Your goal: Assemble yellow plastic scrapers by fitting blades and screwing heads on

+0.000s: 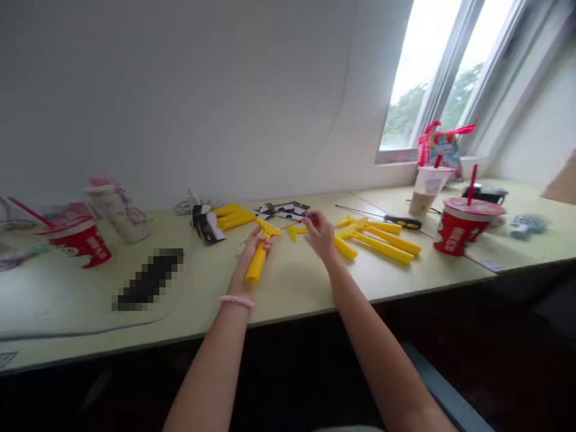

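Observation:
My left hand (249, 255) grips a yellow plastic scraper (260, 255) by its round handle, its head pointing away from me, resting low on the pale table (297, 288). My right hand (320, 234) hovers just to the right, fingers pinched around something small that is too blurred to make out. A small yellow piece (294, 231) lies between the hands. Several more yellow scrapers (382, 237) lie to the right of my right hand, and another bunch (234, 217) lies farther back on the left.
A screwdriver (400, 221) lies behind the right-hand scrapers. Red lidded cups stand at right (461, 228) and left (81, 240); a clear cup (427, 189) and pink bottle (114, 207) stand too. Black-and-white packaging (283, 210) sits near the wall. A window (432, 78) is upper right.

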A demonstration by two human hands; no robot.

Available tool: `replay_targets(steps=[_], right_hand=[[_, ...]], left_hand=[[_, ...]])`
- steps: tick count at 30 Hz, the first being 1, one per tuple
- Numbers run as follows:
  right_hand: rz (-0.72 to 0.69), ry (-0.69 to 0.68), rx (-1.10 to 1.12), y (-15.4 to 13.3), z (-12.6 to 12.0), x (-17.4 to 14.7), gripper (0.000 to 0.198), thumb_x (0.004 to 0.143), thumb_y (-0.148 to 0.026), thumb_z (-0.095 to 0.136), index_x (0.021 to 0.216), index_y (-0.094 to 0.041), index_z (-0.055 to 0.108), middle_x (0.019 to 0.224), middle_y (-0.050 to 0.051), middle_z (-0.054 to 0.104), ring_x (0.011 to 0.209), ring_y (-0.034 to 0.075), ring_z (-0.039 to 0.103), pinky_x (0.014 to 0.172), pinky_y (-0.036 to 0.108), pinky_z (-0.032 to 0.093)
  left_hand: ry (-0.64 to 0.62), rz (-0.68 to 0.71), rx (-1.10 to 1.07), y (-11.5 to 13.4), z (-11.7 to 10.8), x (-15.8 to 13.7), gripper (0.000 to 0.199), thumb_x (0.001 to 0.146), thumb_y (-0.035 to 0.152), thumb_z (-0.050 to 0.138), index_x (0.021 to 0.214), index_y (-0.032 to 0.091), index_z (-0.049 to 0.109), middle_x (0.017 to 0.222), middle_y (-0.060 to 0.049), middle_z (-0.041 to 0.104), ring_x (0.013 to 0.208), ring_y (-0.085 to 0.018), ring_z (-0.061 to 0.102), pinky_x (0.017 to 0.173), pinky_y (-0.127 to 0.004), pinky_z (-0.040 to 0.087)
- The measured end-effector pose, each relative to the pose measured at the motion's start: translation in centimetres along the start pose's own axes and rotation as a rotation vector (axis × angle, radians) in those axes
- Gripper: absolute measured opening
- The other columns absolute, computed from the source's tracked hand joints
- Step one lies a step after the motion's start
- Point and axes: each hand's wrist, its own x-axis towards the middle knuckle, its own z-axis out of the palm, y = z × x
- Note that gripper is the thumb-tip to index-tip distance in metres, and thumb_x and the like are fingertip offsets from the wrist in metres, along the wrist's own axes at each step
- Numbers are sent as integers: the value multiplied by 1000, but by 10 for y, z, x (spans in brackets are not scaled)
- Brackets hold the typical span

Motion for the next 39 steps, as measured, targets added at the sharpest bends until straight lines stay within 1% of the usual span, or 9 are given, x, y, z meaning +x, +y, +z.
replay_targets(steps=[4, 10, 13, 18, 30, 39], right_hand=[[13, -13, 4, 0, 1, 0, 19, 76, -35, 51, 81, -18, 55, 72, 3, 63, 65, 15, 57, 63, 28, 46], [40, -47, 62, -1, 1, -1, 19, 76, -36, 51, 82, -18, 56, 74, 4, 63, 65, 15, 58, 63, 28, 46], [50, -44, 63, -2, 0, -1, 19, 76, -36, 52, 82, -18, 56, 73, 3, 62, 65, 15, 57, 64, 28, 46], [72, -13, 67, -1, 0, 0, 19, 75, -35, 53, 83, -18, 56, 73, 3, 62, 66, 15, 57, 64, 28, 47], [87, -29, 83, 1, 1, 1, 20, 74, -36, 53, 83, -18, 57, 74, 4, 63, 67, 17, 58, 65, 29, 47], [99, -31, 96, 1, 1, 1, 20, 74, -37, 53, 82, -19, 57, 74, 4, 63, 68, 17, 59, 65, 30, 48]], left_hand=[[-6, -16, -10, 1, -2, 2, 64, 74, -4, 40, 128, 30, 39, 86, -5, 48, 51, -1, 45, 39, -7, 37], [-13, -41, -35, 2, -4, 3, 63, 74, -2, 43, 127, 31, 41, 94, -6, 50, 52, -1, 46, 41, -7, 39], [-7, -38, -38, 2, -5, 4, 64, 74, -2, 43, 128, 32, 39, 95, -7, 49, 53, -1, 47, 42, -7, 40], [11, -37, -35, 1, -5, 4, 63, 73, -2, 44, 126, 30, 42, 97, -7, 50, 53, 0, 47, 42, -7, 41], [5, -52, -62, 2, -4, 4, 63, 74, -2, 42, 128, 30, 41, 96, -7, 49, 54, -1, 46, 41, -7, 40], [1, -49, -65, 1, -8, 8, 63, 74, -2, 43, 127, 31, 40, 100, -8, 49, 54, -1, 46, 41, -7, 40]])
